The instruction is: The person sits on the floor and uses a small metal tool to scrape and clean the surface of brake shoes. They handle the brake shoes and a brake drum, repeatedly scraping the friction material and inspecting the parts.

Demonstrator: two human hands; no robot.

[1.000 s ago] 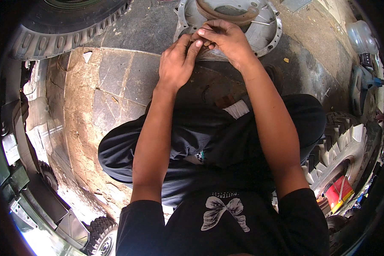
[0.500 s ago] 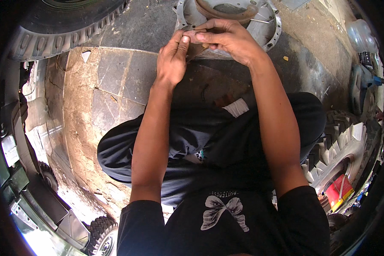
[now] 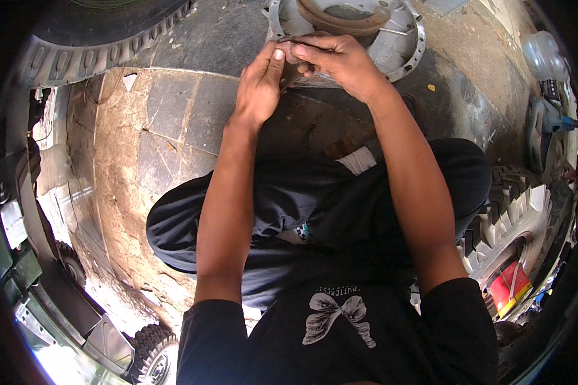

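My left hand (image 3: pixel 259 90) and my right hand (image 3: pixel 343 64) meet in front of me, beyond my crossed legs. Between their thumbs and fingers is a small reddish-brown piece (image 3: pixel 288 51), pinched from both sides. My fingers cover most of it, so its kind does not show. Just past my hands lies a round grey metal housing (image 3: pixel 412 61) with holes around its rim. Resting in it is a curved, rusty-brown part (image 3: pixel 343 27) that looks like a brake shoe, with a thin metal rod (image 3: pixel 395 31) beside it.
A big tyre (image 3: pixel 96 61) stands at the far left, and another chunky-treaded tyre (image 3: pixel 504 221) is by my right knee. Clear plastic bottle (image 3: pixel 544 54) and blue-grey jug (image 3: pixel 542 131) sit along the right side. A red and yellow container (image 3: pixel 510 289) is lower right.
My right hand has shifted slightly left, and its fingers have curled in closer around the small piece. The left hand stays almost where it was, still pinching.
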